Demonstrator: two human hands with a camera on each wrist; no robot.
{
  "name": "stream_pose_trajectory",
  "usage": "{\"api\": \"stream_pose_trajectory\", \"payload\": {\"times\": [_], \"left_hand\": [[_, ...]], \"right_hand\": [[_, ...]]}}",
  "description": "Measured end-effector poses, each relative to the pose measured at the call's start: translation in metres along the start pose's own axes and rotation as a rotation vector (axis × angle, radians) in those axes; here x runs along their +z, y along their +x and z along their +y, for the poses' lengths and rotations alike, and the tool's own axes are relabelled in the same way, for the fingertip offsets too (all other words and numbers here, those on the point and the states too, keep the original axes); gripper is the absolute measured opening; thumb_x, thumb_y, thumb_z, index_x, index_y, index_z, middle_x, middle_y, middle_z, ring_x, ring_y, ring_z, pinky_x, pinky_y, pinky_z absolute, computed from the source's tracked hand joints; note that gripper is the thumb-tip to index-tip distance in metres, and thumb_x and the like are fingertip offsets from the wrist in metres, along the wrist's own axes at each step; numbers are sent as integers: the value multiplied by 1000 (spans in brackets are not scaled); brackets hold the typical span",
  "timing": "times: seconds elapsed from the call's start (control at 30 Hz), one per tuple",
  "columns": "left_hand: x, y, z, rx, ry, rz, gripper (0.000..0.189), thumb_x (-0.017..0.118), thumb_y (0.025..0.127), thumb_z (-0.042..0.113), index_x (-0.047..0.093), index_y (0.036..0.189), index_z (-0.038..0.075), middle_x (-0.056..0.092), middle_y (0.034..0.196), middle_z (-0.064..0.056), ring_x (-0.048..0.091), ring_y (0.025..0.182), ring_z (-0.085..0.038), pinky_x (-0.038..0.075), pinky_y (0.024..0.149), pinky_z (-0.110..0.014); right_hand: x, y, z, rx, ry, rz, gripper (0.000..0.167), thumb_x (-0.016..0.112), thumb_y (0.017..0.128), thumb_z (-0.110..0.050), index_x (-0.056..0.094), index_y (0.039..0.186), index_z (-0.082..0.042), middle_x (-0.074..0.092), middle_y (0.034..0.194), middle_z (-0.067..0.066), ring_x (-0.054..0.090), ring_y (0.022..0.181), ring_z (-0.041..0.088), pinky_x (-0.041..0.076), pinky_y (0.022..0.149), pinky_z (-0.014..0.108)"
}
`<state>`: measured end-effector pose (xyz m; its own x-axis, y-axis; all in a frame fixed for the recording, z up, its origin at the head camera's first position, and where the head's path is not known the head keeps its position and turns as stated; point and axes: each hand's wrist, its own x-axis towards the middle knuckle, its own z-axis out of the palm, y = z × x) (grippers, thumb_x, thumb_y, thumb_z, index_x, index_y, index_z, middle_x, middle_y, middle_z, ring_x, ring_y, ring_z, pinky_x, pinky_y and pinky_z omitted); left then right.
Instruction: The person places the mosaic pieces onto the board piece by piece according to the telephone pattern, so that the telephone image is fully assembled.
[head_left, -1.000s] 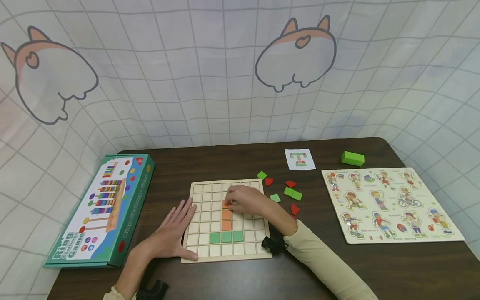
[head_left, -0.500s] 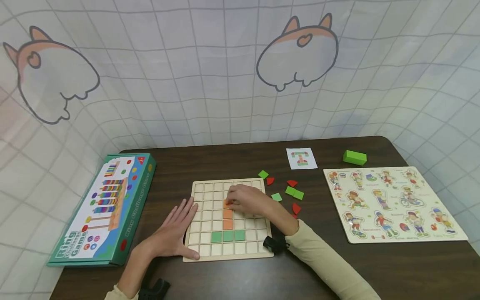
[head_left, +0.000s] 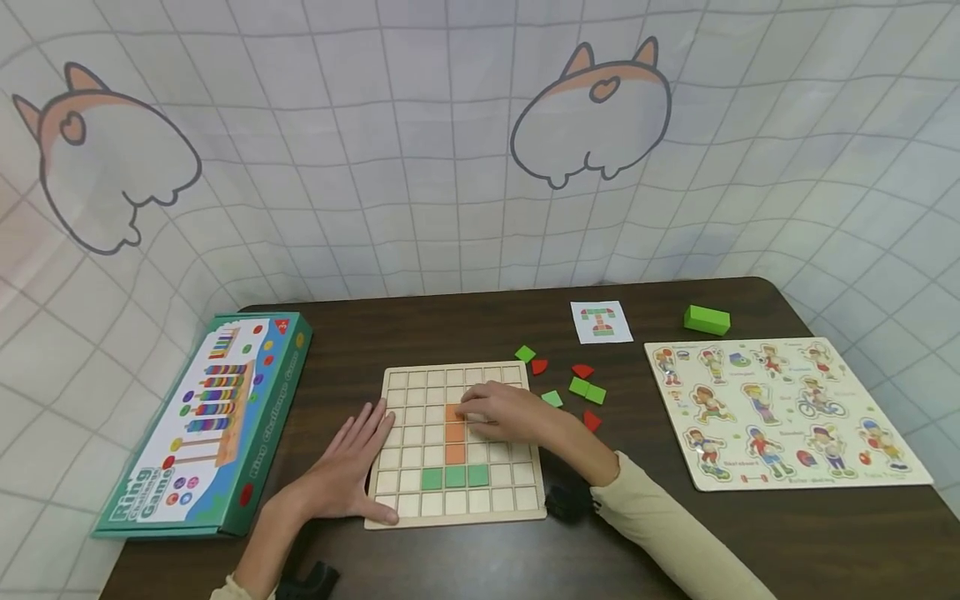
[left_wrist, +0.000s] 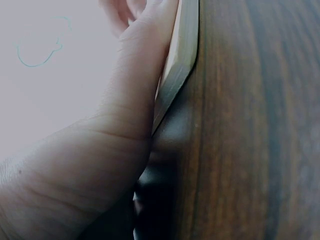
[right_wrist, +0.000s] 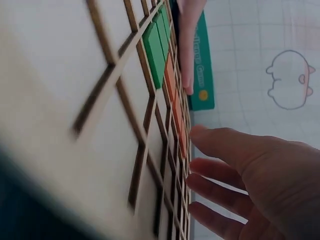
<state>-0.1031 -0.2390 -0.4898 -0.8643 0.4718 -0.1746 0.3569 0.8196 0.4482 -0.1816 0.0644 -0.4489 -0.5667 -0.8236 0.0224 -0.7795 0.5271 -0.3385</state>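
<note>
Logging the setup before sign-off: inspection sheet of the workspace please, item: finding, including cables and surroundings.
Surface: dark wood-look table.
Job's things: grid board with three orange tiles in a column above a row of three green tiles; loose red and green pieces and a pattern card lie off the board.
Clutter: ring game box at left; picture board and green block at right.
Hands: left hand rests on the board's left edge, fingers extended; right hand is at the uppermost orange tile, contact unclear.
Cables: nothing seen.
Surroundings: pale grid-patterned backdrop with cartoon animals.
</note>
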Motion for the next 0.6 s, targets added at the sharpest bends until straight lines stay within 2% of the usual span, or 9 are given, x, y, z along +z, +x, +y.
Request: {"api": "stream_pose_trajectory", "payload": {"times": [0.13,0.3,0.4,0.5,0.6], "left_hand": [[1,-1,1,13,-10,12,135,74,62,74,4,157,8,-6,165,-13,-4,151,-39,3,117,-58],[-1,0,2,30,-6,22,134,75,63,72,6,156,5,-4,164,-17,-1,151,-41,4,117,-59],[-1,1,2,24,3,10,134,74,63,72,4,156,6,-5,165,-15,-2,151,-40,5,118,-59],[-1,0,1,22,-11,7,135,75,63,72,4,157,7,-5,165,-15,-2,152,-39,5,117,-59],[-1,-2,1,20,-25,11,135,76,62,71,4,157,7,-5,165,-15,-2,152,-39,5,117,-59]], "right_hand": [[-9,-33,13,38,10,30,40,62,95,-24,60,133,-11,60,134,8,55,124,25,50,100,39],[-20,-84,33,101,-7,113,40,68,91,-23,62,128,-9,62,128,9,60,116,24,53,91,39],[-21,-110,43,145,-22,130,39,70,89,-22,64,126,-10,63,125,8,61,114,23,54,89,40],[-19,-128,49,172,-24,127,38,71,88,-21,66,123,-9,64,123,8,61,114,26,53,91,43],[-17,-136,53,183,-28,116,37,71,88,-20,66,122,-9,64,122,8,62,113,26,53,91,43]]}}
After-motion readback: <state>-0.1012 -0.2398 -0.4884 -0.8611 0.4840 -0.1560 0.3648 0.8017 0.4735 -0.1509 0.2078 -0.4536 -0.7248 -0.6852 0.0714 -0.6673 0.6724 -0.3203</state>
